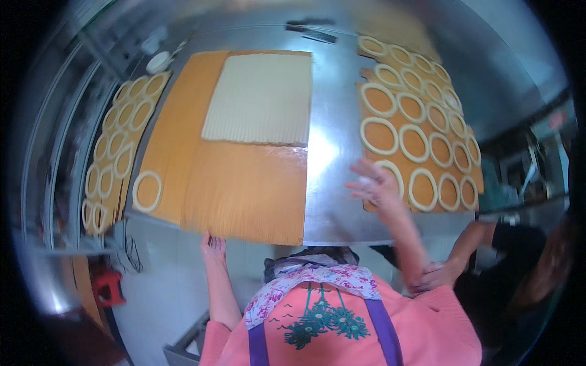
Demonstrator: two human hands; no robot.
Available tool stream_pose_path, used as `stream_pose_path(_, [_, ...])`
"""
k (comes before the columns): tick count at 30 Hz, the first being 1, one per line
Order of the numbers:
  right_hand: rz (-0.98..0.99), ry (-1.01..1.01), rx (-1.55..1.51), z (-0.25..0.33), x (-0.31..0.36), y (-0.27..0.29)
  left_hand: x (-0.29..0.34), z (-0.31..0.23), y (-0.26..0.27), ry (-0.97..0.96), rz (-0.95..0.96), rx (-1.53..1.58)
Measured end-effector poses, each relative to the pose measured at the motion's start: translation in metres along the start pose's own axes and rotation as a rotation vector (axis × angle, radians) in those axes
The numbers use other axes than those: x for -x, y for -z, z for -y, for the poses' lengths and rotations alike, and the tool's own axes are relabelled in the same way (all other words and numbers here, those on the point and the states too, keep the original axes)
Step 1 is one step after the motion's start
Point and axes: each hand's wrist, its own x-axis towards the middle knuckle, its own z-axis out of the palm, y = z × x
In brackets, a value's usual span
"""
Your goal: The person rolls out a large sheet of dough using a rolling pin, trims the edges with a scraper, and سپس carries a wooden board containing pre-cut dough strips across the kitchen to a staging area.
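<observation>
My left hand (213, 246) is at the front edge of a large orange-brown board (250, 183), its fingers curled against that edge. On the board's far part lies a flat, pale sheet of dough (259, 97) scored into narrow strips. One dough ring (160, 194) rests at the board's near left corner. My right hand (375, 183), a little smeared by motion, is raised with fingers spread over the metal table. It holds nothing and partly hides a dough ring (400, 177) at the near left of the right-hand boards.
Several dough rings cover the boards on the right (427, 158) and a narrow board on the left (112, 201). A co-worker's hand (432, 277) touches my right forearm. Dark-handled tools (311, 32) lie at the back of the metal table (336, 201); a white bowl (159, 62) stands back left.
</observation>
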Motion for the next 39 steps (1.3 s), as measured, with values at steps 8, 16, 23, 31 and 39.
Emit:
stream_pose_path(8, [-0.009, 0.071, 0.175, 0.141, 0.066, -0.005, 0.045, 0.011, -0.049, 0.190, 0.463, 0.099])
stream_pose_path(16, [-0.110, -0.491, -1.437, -0.091, 0.004, -0.008, 0.072, 0.077, -0.050, 0.025, 0.383, -0.066])
stream_pose_path(23, [-0.089, -0.238, -0.920, -0.054, 0.036, 0.082, 0.114, -0.046, -0.109, -0.316, 0.248, -0.326])
stream_pose_path(31, [-1.027, -1.101, -0.624, -0.371, 0.451, 0.216, 0.048, -0.090, -0.047, -0.067, 0.555, -0.469])
stream_pose_path(39, [-1.259, -0.795, 0.044, -0.293, 0.514, 0.226, 0.057, -0.087, -0.035, -0.301, 0.430, -0.343])
